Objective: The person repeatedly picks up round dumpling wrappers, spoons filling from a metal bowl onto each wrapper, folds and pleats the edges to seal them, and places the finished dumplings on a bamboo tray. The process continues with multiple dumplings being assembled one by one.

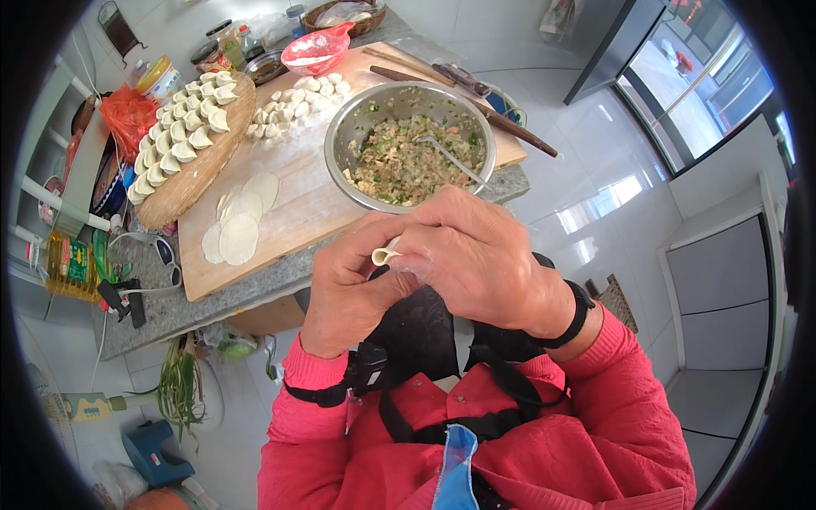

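Between the fingers of my left hand point(354, 280) and my right hand point(475, 261), a folded dumpling wrapper point(384, 255) is pinched; most of it is hidden by the fingers. Just beyond the hands stands a steel bowl point(333, 167) of chopped filling point(401, 159) with a metal spoon point(449, 156) in it. Several flat round wrappers point(239, 237) overlap on the wooden board point(299, 220) to the left. Small dough pieces point(299, 102) lie floured behind them. Rows of folded dumplings point(183, 150) sit on an oval wooden board point(210, 185).
A red bowl of flour point(315, 51), jars point(213, 57) and a wicker basket point(366, 27) stand at the back. A rolling pin point(519, 131) juts past the board's right edge. Sunglasses point(167, 261) and an oil bottle point(70, 264) are at the left of the stone counter point(280, 271).
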Available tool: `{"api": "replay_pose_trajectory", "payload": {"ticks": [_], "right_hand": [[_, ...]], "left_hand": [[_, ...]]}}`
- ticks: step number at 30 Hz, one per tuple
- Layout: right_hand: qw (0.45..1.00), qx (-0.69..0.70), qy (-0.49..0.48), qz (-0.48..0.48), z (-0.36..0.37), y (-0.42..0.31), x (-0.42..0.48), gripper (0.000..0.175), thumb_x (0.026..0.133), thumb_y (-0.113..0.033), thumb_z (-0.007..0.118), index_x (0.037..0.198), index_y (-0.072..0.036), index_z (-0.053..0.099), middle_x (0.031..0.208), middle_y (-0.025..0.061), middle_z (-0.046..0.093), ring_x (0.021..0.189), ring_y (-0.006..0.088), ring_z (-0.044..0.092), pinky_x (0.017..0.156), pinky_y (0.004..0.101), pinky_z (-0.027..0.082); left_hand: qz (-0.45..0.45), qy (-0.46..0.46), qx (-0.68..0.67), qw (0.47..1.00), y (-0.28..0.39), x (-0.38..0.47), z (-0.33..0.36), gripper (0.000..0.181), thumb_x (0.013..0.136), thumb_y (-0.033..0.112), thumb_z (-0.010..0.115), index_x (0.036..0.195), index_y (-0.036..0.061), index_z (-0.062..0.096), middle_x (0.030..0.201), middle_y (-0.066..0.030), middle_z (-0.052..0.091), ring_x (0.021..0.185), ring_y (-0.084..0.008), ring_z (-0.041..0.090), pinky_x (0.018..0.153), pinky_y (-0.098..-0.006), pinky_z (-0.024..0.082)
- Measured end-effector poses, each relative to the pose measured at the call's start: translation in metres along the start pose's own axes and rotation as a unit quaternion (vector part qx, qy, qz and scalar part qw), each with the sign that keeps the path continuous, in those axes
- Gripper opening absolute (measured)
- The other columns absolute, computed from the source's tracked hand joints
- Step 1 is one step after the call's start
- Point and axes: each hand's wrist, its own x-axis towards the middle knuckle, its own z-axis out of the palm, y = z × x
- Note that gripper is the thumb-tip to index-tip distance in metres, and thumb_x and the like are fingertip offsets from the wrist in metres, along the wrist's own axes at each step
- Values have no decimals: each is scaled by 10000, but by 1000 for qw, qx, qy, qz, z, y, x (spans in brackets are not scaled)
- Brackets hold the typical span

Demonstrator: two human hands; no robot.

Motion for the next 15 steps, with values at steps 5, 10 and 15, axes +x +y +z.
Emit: {"api": "replay_pose_trajectory", "payload": {"ticks": [5,10,15], "right_hand": [[999,14,10,27,-2,-5,-1,217,685,-48,701,892,-29,638,825,100,559,716,295,555,629,396,453],[999,30,-27,-8,-5,-4,3,270,634,-78,749,890,-53,666,840,81,562,738,280,553,647,389,428],[999,35,2,42,-3,-8,2,279,605,-71,758,872,-59,680,854,66,561,783,276,538,682,381,408]], "left_hand": [[112,-7,83,990,-6,3,-1,431,727,-40,760,1137,29,649,1055,-63,630,971,-192,609,852,-297,475],[86,-16,100,991,-7,1,-2,436,713,-29,763,1130,44,654,1046,-65,632,960,-213,617,841,-298,474],[118,12,93,989,-6,2,2,443,681,-36,774,1104,37,664,1042,-77,631,946,-209,620,812,-295,481]]}}
